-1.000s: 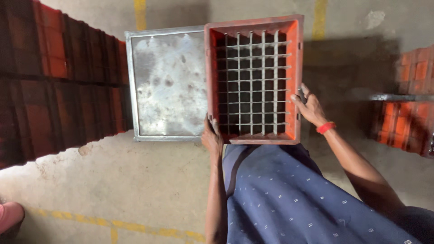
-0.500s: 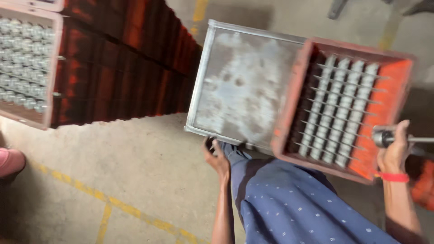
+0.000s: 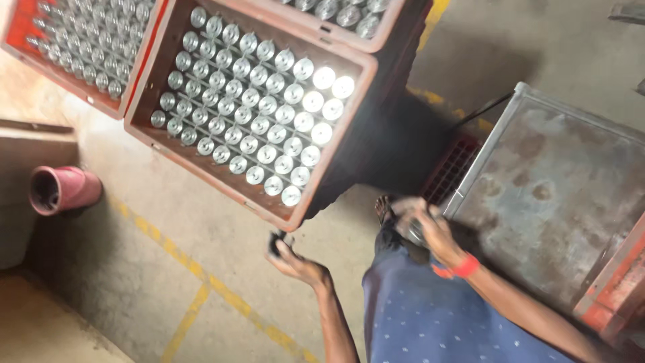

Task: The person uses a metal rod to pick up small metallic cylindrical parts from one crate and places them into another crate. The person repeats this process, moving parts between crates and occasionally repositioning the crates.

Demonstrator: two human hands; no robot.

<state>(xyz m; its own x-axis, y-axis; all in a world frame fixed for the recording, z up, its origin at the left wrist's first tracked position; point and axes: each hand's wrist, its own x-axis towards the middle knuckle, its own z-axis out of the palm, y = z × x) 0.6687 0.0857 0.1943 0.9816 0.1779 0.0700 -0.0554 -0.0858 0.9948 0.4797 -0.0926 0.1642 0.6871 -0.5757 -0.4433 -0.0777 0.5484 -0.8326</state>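
Observation:
My left hand (image 3: 295,263) reaches out palm up below the near corner of a red crate (image 3: 336,171), with its fingers curled on a small dark object (image 3: 276,243). That crate is full of shiny metal cylinders (image 3: 259,111) standing on end. My right hand (image 3: 433,232), with a red wristband (image 3: 458,267), is blurred at the near left corner of a worn metal tray (image 3: 557,188). It seems to grip a grey metal part (image 3: 412,232).
Two more red crates of metal cylinders, one (image 3: 87,40) on the left and another (image 3: 336,13) at the top, sit beside the first. A pink pot (image 3: 60,189) lies on the floor at left. An orange crate edge (image 3: 618,282) adjoins the tray. Yellow lines (image 3: 181,259) cross the concrete floor.
The view has swung left and down, so the full crates now fill the top. My right hand came from the gridded crate to the tray corner. My left hand left the tray edge.

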